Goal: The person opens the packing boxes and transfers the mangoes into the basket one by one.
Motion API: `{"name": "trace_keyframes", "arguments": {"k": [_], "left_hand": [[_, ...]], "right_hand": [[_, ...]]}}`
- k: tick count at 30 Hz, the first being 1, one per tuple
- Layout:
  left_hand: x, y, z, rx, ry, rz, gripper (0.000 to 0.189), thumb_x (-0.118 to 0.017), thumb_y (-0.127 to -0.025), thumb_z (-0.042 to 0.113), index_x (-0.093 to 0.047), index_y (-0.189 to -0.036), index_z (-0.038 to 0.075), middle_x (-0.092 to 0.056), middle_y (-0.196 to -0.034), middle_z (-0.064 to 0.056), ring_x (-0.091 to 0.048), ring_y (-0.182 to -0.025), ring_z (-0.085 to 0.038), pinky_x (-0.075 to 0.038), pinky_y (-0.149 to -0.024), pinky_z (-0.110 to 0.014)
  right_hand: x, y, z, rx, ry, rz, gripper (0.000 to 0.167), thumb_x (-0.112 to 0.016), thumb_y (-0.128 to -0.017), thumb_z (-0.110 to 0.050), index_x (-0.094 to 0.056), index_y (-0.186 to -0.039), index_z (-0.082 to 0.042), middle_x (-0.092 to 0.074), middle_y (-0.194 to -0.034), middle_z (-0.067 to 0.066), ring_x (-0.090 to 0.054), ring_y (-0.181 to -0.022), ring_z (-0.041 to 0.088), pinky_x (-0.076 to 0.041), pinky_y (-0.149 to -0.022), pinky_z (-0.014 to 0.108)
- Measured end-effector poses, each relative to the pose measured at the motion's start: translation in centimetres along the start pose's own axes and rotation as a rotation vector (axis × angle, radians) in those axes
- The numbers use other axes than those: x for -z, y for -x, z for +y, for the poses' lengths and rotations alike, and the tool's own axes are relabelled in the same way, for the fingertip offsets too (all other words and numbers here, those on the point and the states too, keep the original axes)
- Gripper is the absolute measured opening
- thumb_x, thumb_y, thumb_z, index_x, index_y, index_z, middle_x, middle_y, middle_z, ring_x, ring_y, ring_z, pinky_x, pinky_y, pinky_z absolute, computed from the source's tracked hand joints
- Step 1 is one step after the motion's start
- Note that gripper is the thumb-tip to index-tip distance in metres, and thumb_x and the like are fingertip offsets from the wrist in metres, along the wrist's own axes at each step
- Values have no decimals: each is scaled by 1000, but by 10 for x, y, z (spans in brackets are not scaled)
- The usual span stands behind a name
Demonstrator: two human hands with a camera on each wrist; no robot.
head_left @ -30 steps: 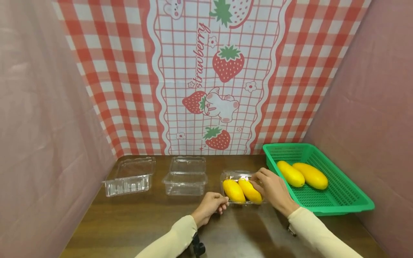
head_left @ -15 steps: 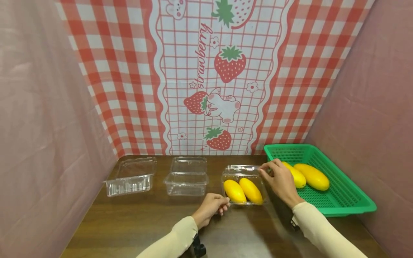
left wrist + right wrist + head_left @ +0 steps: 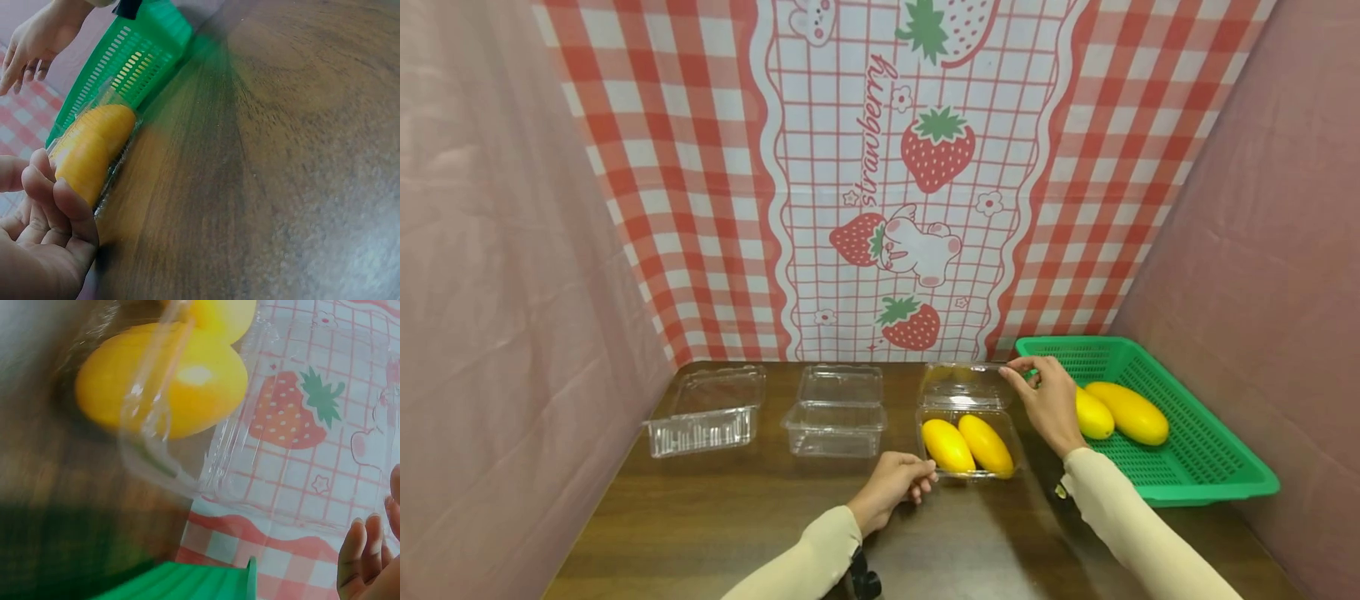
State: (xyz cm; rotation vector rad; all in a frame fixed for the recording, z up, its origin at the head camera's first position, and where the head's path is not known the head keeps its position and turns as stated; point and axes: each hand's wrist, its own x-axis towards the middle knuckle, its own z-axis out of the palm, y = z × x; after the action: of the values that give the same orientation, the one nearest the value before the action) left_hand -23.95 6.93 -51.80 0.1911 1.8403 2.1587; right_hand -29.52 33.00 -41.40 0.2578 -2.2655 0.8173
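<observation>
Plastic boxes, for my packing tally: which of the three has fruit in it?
The rightmost box, nearest the green basket: two yellow fruits lie in it. The middle box and left box show none.

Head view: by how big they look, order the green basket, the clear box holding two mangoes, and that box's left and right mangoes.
1. Green basket
2. Clear box, lid included
3. Left mango and right mango: they look alike, so unranked

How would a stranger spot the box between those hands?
At the right end of the table, find the green basket. Just left of it sits a clear box. Unlike the two boxes farther left, it holds two yellow fruits.
</observation>
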Motion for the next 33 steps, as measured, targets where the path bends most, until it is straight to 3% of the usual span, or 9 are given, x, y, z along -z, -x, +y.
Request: {"name": "trace_keyframes", "arguments": {"k": [8,13,18,21,23,25,28,31,33], "left_hand": [[0,2,2,0,15,-9,26,-69,-98,14,-72,-92,-11,-64,-68,-2,-49,-51,-4,-48,-49,-17],[1,2,2,-9,14,-6,27,-69,-98,15,-72,-93,-12,-64,-68,-2,-50,-51,-4,-48,-49,-17],[1,1,3,-11,7,-5,27,-70,-97,16,-73,-92,-11,-64,-67,-1,-50,-51,-5,-48,-49,-17],[2,1,2,-14,4,1,26,-70,-97,16,-73,-91,-10,-64,-67,-2,-49,-50,-5,-48,-49,-17],[1,2,2,-16,-1,3,26,-70,-97,16,-74,-91,-9,-64,-67,-2,-50,-50,-5,-48,-49,-17],[1,2,2,-19,-6,4,25,-70,-97,16,-74,-91,-8,-64,-67,-2,-50,-50,-5,-48,-49,-17],[2,2,2,-18,-15,5,25,-70,-97,16,-74,-90,-8,-65,-67,-1,-49,-50,-5,-48,-49,-17],[3,3,2,-16,-21,7,26,-70,-97,16,-74,-90,-8,-64,-66,0,-49,-50,-5,-47,-49,-17],[3,3,2,-15,-25,3,26,-70,-97,16,-73,-90,-8,-64,-66,0,-49,-51,-5,-47,-49,-17]], "right_hand": [[-11,-8,3,-120,-23,15,23,-76,-96,-26,-74,-107,-6,-67,-105,13,-62,-76,25,-48,-67,31],[-16,-13,4,-136,-24,29,20,-73,-98,-21,-72,-112,-6,-68,-103,15,-61,-75,27,-46,-73,37],[-21,-16,7,-149,-29,52,19,-72,-98,-13,-71,-116,-7,-71,-101,17,-64,-71,29,-49,-68,37],[-25,-18,9,-196,-37,48,22,-70,-100,-14,-70,-119,-5,-74,-103,19,-68,-81,34,-53,-72,44],[-28,-20,11,-250,-48,35,24,-69,-100,-16,-69,-120,-3,-74,-106,21,-66,-94,38,-50,-84,48],[-31,-20,13,-312,-53,15,25,-70,-100,-19,-70,-119,-1,-73,-108,22,-65,-100,39,-48,-89,50],[-34,-20,16,-375,-50,-33,25,-70,-100,-20,-71,-114,1,-74,-106,23,-68,-91,36,-52,-82,42],[-36,-18,21,-393,-31,-97,23,-69,-100,-18,-72,-109,3,-74,-100,24,-71,-68,29,-53,-61,31],[-38,-16,24,-389,-13,-140,22,-70,-100,-16,-72,-107,4,-74,-97,24,-68,-64,24,-51,-56,27]]}}
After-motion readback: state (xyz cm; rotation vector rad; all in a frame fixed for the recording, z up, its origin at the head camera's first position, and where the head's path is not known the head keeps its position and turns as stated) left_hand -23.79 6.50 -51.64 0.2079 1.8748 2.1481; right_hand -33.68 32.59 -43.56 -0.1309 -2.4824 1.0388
